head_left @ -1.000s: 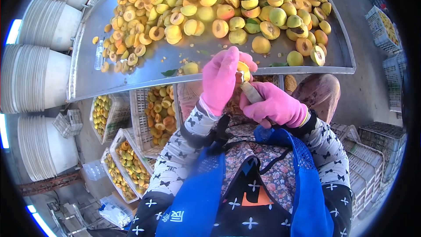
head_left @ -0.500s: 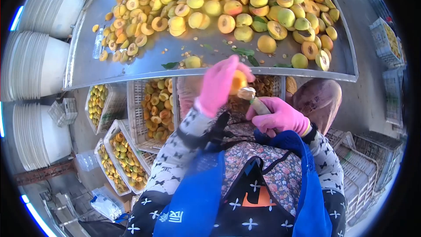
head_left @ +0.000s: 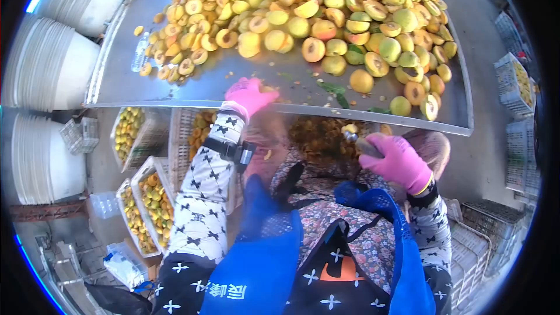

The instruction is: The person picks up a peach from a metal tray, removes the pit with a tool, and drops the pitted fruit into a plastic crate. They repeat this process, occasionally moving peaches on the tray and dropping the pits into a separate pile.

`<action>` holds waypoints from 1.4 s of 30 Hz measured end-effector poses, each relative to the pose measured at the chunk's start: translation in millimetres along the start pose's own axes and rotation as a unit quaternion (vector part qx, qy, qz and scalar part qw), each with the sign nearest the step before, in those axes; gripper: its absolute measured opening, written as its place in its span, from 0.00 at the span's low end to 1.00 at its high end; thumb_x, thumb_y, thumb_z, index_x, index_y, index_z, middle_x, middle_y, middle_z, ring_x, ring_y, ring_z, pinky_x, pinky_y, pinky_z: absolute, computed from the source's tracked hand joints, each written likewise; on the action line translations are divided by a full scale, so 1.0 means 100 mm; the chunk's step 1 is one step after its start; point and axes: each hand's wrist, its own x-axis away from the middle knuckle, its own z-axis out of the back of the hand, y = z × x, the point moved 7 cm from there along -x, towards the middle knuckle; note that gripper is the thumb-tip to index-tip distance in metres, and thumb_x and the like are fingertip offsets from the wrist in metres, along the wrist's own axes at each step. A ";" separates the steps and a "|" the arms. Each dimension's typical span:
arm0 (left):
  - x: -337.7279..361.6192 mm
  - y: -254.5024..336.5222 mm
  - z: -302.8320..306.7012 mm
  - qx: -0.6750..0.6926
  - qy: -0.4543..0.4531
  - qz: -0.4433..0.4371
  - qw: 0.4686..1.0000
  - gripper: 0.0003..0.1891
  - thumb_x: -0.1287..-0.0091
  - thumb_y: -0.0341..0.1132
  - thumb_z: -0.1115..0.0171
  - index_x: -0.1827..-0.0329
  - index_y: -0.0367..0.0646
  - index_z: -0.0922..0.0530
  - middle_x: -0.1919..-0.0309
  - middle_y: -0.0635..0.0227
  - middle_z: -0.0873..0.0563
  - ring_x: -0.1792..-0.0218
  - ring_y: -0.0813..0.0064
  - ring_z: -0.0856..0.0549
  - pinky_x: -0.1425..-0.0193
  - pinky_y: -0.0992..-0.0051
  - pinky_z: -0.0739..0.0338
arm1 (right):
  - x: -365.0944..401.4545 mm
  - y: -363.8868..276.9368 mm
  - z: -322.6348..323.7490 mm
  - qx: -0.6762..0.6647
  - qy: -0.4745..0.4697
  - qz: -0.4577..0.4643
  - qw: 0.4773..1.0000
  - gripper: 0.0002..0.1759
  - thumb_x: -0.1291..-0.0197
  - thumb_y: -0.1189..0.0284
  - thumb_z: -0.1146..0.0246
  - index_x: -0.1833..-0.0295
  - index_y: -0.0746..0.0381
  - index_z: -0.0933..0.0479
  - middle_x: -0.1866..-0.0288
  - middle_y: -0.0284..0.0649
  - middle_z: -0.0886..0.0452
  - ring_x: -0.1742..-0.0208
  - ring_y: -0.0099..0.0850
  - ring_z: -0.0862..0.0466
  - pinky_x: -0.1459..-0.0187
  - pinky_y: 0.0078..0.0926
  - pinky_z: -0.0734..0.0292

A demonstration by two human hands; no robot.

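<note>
My left hand (head_left: pixel 251 97), in a pink glove, is at the near edge of the metal table (head_left: pixel 192 94). Its fingers curl over a yellow peach (head_left: pixel 268 88), mostly hidden and blurred. In my pink-gloved right hand (head_left: pixel 402 163) is a pitting tool (head_left: pixel 367 146) with a thick handle and a short metal end. A piece of yellow peach flesh (head_left: pixel 349 129) sits at its tip. Beneath the tool, a crate of brownish peach scraps (head_left: pixel 321 138) stands between my knees. A small pale bit (head_left: pixel 268 155) shows above my lap, by the left forearm.
Halved and whole peaches (head_left: pixel 326 17) are heaped on the table, with a clear bottle (head_left: pixel 140 52) at its left. Crates of peach halves (head_left: pixel 154 201) stand on the floor at the left, below stacked white tubs (head_left: pixel 49 160). Plastic crates (head_left: pixel 466 256) stand at the right.
My left hand has moved left to the table edge and no longer holds the peach it had beside the tool. My right hand has shifted right with the tool. The view has turned slightly.
</note>
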 end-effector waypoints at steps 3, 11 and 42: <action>-0.22 0.11 -0.16 -0.089 -0.039 -0.025 0.995 0.27 0.41 0.52 0.28 0.53 0.35 0.19 0.65 0.61 0.11 0.66 0.73 0.12 0.59 0.73 0.18 | 0.13 0.10 -0.06 0.017 -0.034 -0.066 0.997 0.20 0.42 0.61 0.31 0.50 0.62 0.23 0.61 0.54 0.17 0.57 0.55 0.16 0.58 0.46 0.23; -0.08 0.29 -0.27 0.147 0.031 -0.103 0.983 0.27 0.39 0.52 0.29 0.50 0.36 0.18 0.66 0.65 0.13 0.68 0.71 0.13 0.61 0.71 0.20 | -0.01 -0.13 -0.05 -0.116 0.039 -0.016 0.992 0.23 0.41 0.63 0.32 0.43 0.62 0.23 0.62 0.50 0.17 0.58 0.49 0.15 0.55 0.40 0.22; 0.95 1.45 -0.42 0.846 -0.180 -0.160 0.476 0.17 0.28 0.36 0.43 0.42 0.36 0.22 0.43 0.50 0.18 0.40 0.49 0.21 0.30 0.49 0.29 | -0.12 -0.66 0.13 0.063 0.249 0.142 0.956 0.22 0.39 0.65 0.33 0.43 0.62 0.26 0.60 0.45 0.18 0.62 0.48 0.16 0.62 0.43 0.22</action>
